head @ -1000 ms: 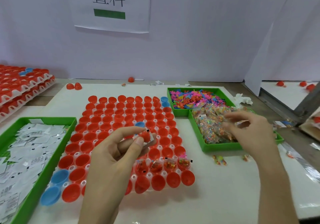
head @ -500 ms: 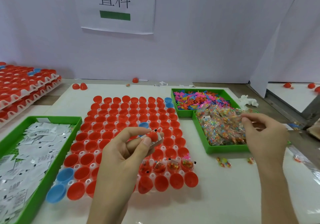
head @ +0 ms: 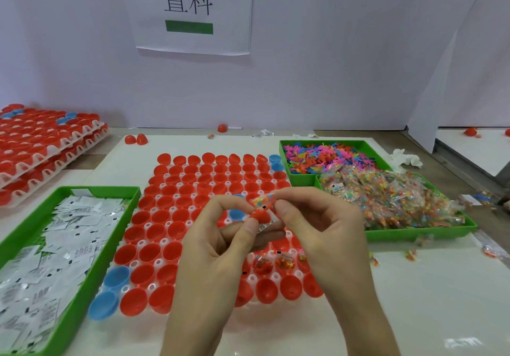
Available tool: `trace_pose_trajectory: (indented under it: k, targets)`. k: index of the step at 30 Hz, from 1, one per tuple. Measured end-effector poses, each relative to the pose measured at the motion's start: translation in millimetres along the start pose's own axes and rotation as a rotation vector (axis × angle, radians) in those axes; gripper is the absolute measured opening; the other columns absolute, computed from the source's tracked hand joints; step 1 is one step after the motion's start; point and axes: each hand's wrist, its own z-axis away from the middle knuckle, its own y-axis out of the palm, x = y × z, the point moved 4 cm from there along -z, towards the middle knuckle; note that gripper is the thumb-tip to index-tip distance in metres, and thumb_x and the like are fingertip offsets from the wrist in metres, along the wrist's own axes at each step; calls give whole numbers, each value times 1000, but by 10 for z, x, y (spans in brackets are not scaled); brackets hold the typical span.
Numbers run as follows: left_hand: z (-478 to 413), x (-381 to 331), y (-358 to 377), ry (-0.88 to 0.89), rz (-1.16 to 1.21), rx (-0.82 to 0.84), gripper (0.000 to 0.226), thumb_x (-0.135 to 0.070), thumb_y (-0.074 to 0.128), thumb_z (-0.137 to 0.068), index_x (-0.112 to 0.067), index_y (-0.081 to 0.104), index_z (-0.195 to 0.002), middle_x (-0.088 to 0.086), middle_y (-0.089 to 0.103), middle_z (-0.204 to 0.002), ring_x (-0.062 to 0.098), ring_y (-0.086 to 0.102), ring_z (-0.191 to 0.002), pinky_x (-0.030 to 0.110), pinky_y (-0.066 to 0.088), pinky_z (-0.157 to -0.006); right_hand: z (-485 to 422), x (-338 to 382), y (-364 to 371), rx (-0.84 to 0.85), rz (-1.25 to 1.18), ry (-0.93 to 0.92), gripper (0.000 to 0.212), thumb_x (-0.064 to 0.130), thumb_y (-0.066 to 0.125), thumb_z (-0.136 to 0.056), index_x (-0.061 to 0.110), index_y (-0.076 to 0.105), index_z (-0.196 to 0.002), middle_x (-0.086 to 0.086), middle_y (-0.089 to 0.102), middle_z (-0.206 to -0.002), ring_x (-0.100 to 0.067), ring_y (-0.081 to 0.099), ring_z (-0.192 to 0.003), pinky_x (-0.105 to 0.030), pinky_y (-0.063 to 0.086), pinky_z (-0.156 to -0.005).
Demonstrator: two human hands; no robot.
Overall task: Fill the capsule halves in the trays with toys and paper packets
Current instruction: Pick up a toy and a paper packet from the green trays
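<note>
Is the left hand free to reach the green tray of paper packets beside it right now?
Probably not yet. Nothing stands between the left hand and the green tray, but it pinches a red toy and a paper packet, so it would likely need to drop those first.

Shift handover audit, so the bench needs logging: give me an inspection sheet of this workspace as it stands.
Surface: white table, largely taken up by trays.
Job's things: capsule tray of red and blue halves, with a few filled halves near the front; paper-packet bin; loose-toy bin; clear-packet bin.
Clutter: loose red halves at the far edge; crumpled tissue; stray packets on the table.
Grippers: left hand pinches a red toy and a paper packet; right hand pinches a clear packet.
Cables: nothing seen.
Surroundings: paper sign on a white wall; stacked capsule trays at left.
</note>
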Motion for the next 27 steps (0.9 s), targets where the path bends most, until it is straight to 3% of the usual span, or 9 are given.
trace_pose_trajectory:
  k: [5, 9, 14, 18, 20, 24, 27]
  targets:
    - [6, 3, 5, 2, -41, 15, 15, -18, 59, -88, -16, 61, -102, 10, 79, -81, 20, 78, -84, 15, 56, -76, 12, -1, -31, 21, -29, 18, 20, 3, 72, -86, 21, 78, -90, 7, 76, -84, -6, 72, -78, -15, 54, -69]
    - [8, 27, -9, -21, -94, 8, 35, -22, 60, -85, -29, 60, -119, 7, 78, -80, 16, 77, -84, 11, 53, -76, 21, -6, -39, 82, -19, 17, 21, 2, 69, -88, 19, 79, -93, 3, 76, -90, -12, 72, -90, -19, 55, -77]
    - [24, 33, -28, -15, -77, 35, 17, -9, 61, -91, -14, 68, -105, 10, 78, -80, 21, 78, -83, 16, 56, -76, 34, -2, -50, 154, 16, -22, 21, -1, 67, -89, 16, 79, -95, 1, 75, -95, -18, 71, -97, -27, 57, -84]
    - [39, 23, 4, -26, -48, 60, 14, -13, 60, -90, -9, 65, -102, 10, 78, -80, 22, 78, -80, 14, 55, -74, 24, 61, -113, -1, 53, -86, 15, 14, 71, -84, 22, 78, -95, 7, 76, -89, -10, 73, -87, -17, 56, -75]
    - [37, 14, -20, -23, -26, 40, 15, -16, 60, -87, -9, 64, -100, 10, 78, -81, 22, 78, -81, 13, 55, -74, -9, 76, -218, -99, 84, -150, 18, 10, 73, -86, 25, 77, -95, 9, 77, -90, -7, 73, -84, -15, 55, -74]
    - [23, 10, -94, -26, -7, 15, 15, -15, 60, -90, -10, 65, -104, 9, 79, -85, 22, 78, -84, 14, 55, -75, -236, -37, -668, -461, 219, -209, 20, 7, 69, -90, 23, 76, -99, 7, 77, -86, -5, 72, -81, -20, 56, -77]
    - [30, 15, -101, -34, 10, 10, 13, -16, 60, -90, -16, 68, -100, 10, 79, -86, 23, 78, -84, 15, 56, -75, -480, -225, -908, -500, 496, 81, 30, 9, 66, -93, 17, 70, -121, -2, 73, -111, -17, 68, -107, -36, 53, -98]
